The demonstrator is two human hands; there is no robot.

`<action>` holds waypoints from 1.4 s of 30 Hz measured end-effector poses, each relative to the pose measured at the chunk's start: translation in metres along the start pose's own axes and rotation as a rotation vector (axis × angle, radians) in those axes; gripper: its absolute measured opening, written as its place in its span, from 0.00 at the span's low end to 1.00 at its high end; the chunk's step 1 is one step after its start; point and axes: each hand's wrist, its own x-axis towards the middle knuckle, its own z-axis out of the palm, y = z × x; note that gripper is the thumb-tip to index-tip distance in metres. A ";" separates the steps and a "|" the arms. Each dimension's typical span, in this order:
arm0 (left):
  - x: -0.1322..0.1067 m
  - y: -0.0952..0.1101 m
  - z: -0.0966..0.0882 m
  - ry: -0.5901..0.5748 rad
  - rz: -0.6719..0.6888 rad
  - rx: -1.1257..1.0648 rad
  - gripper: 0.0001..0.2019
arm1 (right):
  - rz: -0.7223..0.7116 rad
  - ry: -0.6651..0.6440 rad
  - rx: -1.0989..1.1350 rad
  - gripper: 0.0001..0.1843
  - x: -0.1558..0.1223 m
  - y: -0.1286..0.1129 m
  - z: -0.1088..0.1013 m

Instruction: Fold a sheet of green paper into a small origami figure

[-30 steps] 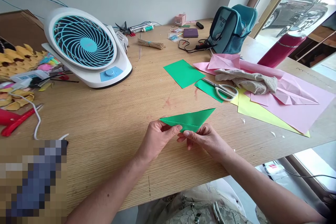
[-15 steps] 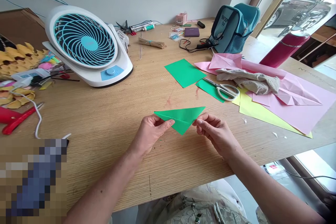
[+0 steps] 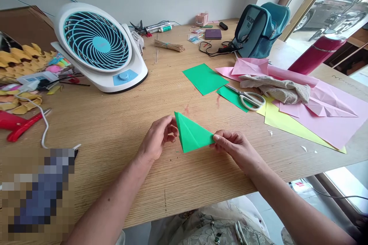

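A green paper folded into a triangle (image 3: 192, 134) lies on the wooden table (image 3: 115, 122) in front of me. My right hand (image 3: 234, 147) pinches its right corner between thumb and fingers. My left hand (image 3: 157, 138) sits at the paper's left side, fingers curled against its upright left edge near the top point. A green paper square (image 3: 204, 78) and a smaller green piece (image 3: 231, 97) lie farther back, with white-handled scissors (image 3: 248, 98) resting across the smaller piece.
A white and blue desk fan (image 3: 99, 48) stands at the back left. Pink sheets (image 3: 324, 111), a yellow sheet (image 3: 283, 120) and a beige cloth (image 3: 276, 88) cover the right side. A teal bag (image 3: 258, 26), a red bottle (image 3: 316, 53) and red pliers (image 3: 17, 126) are nearby.
The green triangle has been turned clockwise: its long edge, first level along the top, now runs down to the right. My right hand shifted to its right corner.
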 end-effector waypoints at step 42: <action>-0.020 -0.005 -0.004 -0.393 0.414 1.301 0.26 | -0.110 0.170 -0.575 0.20 0.004 0.001 0.004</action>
